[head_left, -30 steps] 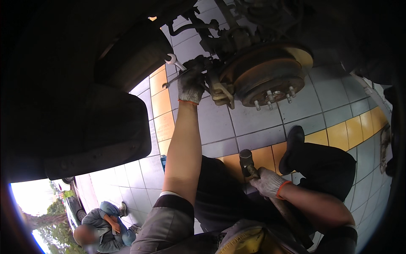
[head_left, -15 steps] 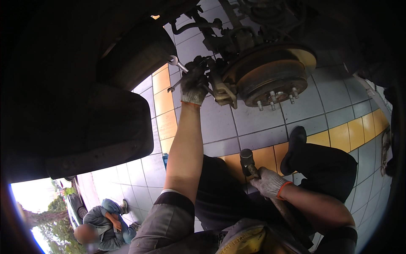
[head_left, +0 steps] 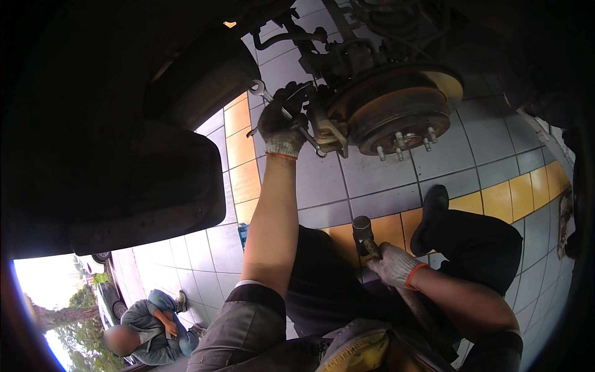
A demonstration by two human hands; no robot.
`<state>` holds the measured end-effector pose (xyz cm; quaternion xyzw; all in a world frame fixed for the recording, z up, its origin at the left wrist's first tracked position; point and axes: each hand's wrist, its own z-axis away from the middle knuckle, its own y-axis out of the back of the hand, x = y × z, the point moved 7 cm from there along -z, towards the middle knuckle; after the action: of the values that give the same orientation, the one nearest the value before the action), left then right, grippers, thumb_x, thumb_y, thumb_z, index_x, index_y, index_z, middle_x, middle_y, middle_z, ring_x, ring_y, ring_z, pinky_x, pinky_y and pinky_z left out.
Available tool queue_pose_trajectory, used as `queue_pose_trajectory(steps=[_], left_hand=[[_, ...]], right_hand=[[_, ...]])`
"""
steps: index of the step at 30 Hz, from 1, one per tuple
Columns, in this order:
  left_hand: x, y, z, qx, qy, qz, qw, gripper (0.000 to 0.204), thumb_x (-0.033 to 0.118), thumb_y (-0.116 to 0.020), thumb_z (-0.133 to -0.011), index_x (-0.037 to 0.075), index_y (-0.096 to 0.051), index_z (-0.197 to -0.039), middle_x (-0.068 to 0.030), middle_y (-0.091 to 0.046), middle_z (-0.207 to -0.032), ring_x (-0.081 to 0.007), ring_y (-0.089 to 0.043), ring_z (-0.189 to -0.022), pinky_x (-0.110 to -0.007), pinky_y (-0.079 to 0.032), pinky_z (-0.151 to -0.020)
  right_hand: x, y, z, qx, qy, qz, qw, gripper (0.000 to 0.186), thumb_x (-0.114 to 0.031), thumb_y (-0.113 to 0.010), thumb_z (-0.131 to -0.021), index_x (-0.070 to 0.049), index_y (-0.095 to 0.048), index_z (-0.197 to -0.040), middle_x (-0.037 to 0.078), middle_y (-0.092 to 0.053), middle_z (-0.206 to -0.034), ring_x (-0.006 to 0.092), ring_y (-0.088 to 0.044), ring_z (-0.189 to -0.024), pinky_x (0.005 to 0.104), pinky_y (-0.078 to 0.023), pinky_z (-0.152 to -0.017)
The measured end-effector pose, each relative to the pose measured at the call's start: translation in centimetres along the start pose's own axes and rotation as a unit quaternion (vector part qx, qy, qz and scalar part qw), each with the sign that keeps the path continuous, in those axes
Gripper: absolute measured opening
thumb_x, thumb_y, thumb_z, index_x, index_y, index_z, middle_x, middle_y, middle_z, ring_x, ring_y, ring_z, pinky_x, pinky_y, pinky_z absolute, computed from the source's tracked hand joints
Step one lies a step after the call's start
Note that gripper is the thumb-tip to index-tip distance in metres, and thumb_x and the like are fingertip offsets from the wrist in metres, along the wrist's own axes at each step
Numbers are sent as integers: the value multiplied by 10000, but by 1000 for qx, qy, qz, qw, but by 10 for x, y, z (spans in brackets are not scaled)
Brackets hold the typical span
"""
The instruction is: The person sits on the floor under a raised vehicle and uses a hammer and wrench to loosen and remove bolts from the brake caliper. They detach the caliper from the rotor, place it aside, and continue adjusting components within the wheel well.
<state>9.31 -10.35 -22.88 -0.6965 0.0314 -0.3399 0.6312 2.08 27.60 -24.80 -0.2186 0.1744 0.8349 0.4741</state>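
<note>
My left hand (head_left: 282, 127), in a dirty knit work glove, is closed on a combination wrench (head_left: 260, 90) beside the brake. The wrench's open jaw sticks out past the fingers, and its ring end shows below the bracket side. A second metal tip (head_left: 251, 132) pokes out left of the glove; its tool is mostly hidden. Right next to the hand is the caliper bracket (head_left: 328, 131) at the edge of a rusty brake disc (head_left: 396, 111) with bare wheel studs. Lower down, my right hand (head_left: 395, 266), also gloved, grips a hammer (head_left: 362, 230) just below its head.
Dark bodywork (head_left: 149, 186) of the raised car fills the left. Suspension parts (head_left: 365, 49) hang above the disc. Grey and yellow floor tiles (head_left: 381, 186) lie below. A person (head_left: 155, 328) sits at the lower left, near parked cars. A blue object (head_left: 242, 234) stands by my left forearm.
The wrench in my left hand has shifted, and its ring end now shows beside the bracket. My left hand has turned slightly. My right hand and the hammer stay almost still.
</note>
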Motion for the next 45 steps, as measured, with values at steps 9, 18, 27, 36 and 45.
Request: queue_pose_trajectory(steps=[9,18,27,36,45], left_hand=[[10,1,0,165,9,-158,974,213,300,-596,-1052,101,-667,-1019,-7,-725,-898,-123,-630,-627,-212,-369,-410],[-11,22,-1,128,43,-108,985,198,216,-549,-1079,90,-672,-1168,9,-595,-679,-85,-513,-540,-194,-412,-522],[-18,16,-5,-7,16,16,1000,241,260,-483,-1107,120,-647,-1000,45,-411,-561,-92,-359,-437,-237,-238,-374],[-14,1,16,89,196,115,970,214,200,-531,-1077,74,-658,-960,3,-535,-646,-81,-425,-460,-207,-309,-390],[-9,8,58,128,175,-34,976,295,339,-635,-1044,55,-712,-1063,-76,-764,-1018,-70,-398,-454,-209,-293,-368]], right_hand=[[10,-15,-18,25,123,177,976,275,-240,-521,-1035,-26,-659,-1139,274,-613,-1070,366,-706,-993,462,-578,-877],[16,-6,-12,49,37,-3,998,472,-352,-609,-997,110,-577,-1091,220,-691,-765,344,-735,-708,452,-597,-734],[11,-5,-9,41,22,-3,999,461,-338,-619,-991,99,-557,-1124,229,-693,-779,334,-737,-684,442,-596,-680],[15,-8,-19,60,47,26,997,456,-336,-629,-973,92,-570,-1122,261,-702,-828,389,-740,-748,467,-591,-741],[2,-10,-19,64,135,120,981,512,-385,-621,-971,98,-584,-1138,314,-699,-953,419,-729,-941,482,-576,-843]])
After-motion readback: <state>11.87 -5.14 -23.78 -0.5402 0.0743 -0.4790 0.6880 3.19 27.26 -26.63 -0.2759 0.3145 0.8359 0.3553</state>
